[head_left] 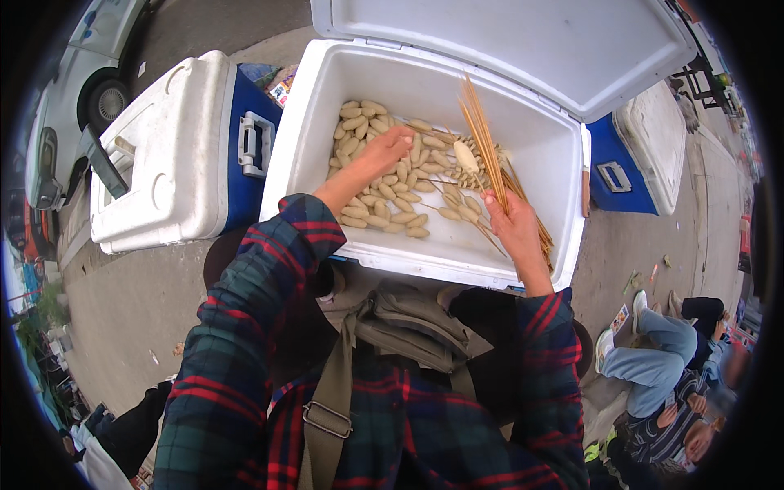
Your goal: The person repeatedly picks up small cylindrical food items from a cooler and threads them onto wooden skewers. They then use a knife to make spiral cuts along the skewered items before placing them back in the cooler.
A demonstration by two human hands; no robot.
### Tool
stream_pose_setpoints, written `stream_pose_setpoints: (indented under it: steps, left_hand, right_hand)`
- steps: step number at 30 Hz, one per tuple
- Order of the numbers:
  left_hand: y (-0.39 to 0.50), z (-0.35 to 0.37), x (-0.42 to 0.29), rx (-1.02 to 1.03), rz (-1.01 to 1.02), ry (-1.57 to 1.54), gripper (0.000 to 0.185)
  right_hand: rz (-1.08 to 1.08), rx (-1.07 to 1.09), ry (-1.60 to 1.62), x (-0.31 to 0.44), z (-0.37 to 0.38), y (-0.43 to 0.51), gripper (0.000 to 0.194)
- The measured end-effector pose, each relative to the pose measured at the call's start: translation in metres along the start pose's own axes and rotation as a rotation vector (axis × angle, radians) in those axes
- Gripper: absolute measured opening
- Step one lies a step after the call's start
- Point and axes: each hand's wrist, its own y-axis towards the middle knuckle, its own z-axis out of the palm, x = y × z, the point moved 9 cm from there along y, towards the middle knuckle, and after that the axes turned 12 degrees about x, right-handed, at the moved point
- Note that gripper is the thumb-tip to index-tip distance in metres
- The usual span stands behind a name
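A white cool box (306, 153) stands before me with its lid raised. Pale oblong food pieces (373, 199) lie heaped over its left half. My left hand (387, 150) is over this heap, fingers curled together; whether a piece is in them is hidden. My right hand (513, 215) grips a bundle of wooden skewers (481, 131), which point up and away from me. Beside the bundle, one oblong piece (465, 157) is on a skewer at the same hand. Under the right hand lie several skewered pieces (460, 205) and some spiral-cut ones (474, 179).
More wooden skewers (539, 229) lean along the box's right side. Blue-and-white cool boxes stand to the left (165, 153) and right (643, 153), a phone (105, 162) on the left one. A bag (416, 327) hangs at my lap. Seated people (655, 361) are at lower right.
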Motion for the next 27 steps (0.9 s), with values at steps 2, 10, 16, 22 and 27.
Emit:
stream_pose_setpoints:
  steps: [2,10,16,22,27]
  left_hand:
    - [-0.004,-0.017,0.042,-0.034,-0.065,0.533,0.031]
    - [-0.007,0.006,0.139,0.4,-0.418,1.089,0.022]
    - [-0.016,0.007,0.124,0.387,-0.357,1.228,0.026]
    - [-0.006,0.008,0.137,0.337,-0.243,1.278,0.023]
    - [-0.011,-0.006,0.09,0.156,-0.129,1.04,0.023]
  right_hand:
    - [0.05,-0.034,-0.407,-0.018,-0.008,0.001,0.024]
    - [0.06,0.17,-0.605,-0.065,0.026,0.0,0.028]
    - [0.089,-0.104,-0.544,-0.043,-0.011,0.001,0.031]
    - [0.055,-0.127,-0.164,-0.028,-0.013,0.007,0.029]
    - [0.025,0.092,0.492,-0.013,0.007,0.006,0.022]
